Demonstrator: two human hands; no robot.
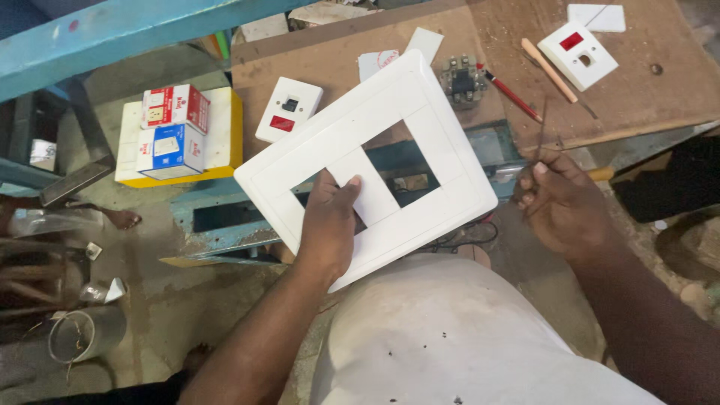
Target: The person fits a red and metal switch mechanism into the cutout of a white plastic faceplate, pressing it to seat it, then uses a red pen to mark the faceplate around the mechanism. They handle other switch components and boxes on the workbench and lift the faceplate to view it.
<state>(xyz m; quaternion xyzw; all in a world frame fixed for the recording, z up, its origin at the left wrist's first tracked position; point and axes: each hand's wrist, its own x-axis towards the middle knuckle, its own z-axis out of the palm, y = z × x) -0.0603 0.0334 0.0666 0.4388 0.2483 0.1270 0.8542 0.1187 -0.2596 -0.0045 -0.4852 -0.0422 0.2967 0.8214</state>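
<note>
Brown and scuffed, the wooden counter (637, 97) lies beyond both hands, strewn with electrical parts, while bare concrete floor (150, 292) spreads below on the left. At this moment the work looks like fitting out a white switch plate (420, 120): the left hand (328, 225) holds it tilted over the lap, thumb on the front pressing a white blank insert (369, 191) in the middle of the frame's long opening, fingers hidden behind. That grip is closed firmly on the plate's lower edge and the insert together. To either side of the insert the opening is still unfilled, and a blue metal frame (225, 217) shows through it. The right hand (559, 202), just right of the plate and not touching it, is curled shut around a thin dark tool (541, 124), likely a small screwdriver or pick, whose shaft points up and away toward the counter; a yellow handle (600, 174) peeks out beyond the knuckles, though whether it belongs to the same tool I cannot tell. By my judgement the insert is being seated, and the next move calls for bringing the tool tip across to the plate while the left grip keeps it steady. Beyond the right grip lie a red pencil (514, 96), a grey switch module (461, 77) and a white switch (577, 52); beyond the left grip sits another white switch (289, 110), and further left small boxes (172, 131) are stacked on a yellow-edged board.
</note>
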